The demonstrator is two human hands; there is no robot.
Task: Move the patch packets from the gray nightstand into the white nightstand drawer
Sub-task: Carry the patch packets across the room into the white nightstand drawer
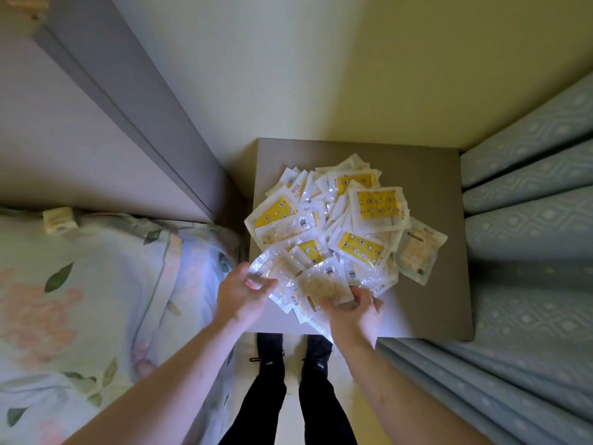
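Observation:
A loose heap of patch packets (340, 226), clear wrappers with white and yellow patches inside, covers the top of the gray nightstand (430, 303). My left hand (242, 295) grips the near-left edge of the heap, its thumb curled over a clear packet (272, 271). My right hand (353, 311) holds several packets at the near edge, fingers curled round them. One packet (417, 252) lies apart at the right side of the heap. The white nightstand and its drawer are out of view.
A bed with a floral cover (80, 284) and a gray headboard (128, 101) stands close on the left. Blue patterned curtains (529, 203) hang on the right. My legs and dark shoes (288, 364) stand on the floor right before the nightstand. A pale wall is behind.

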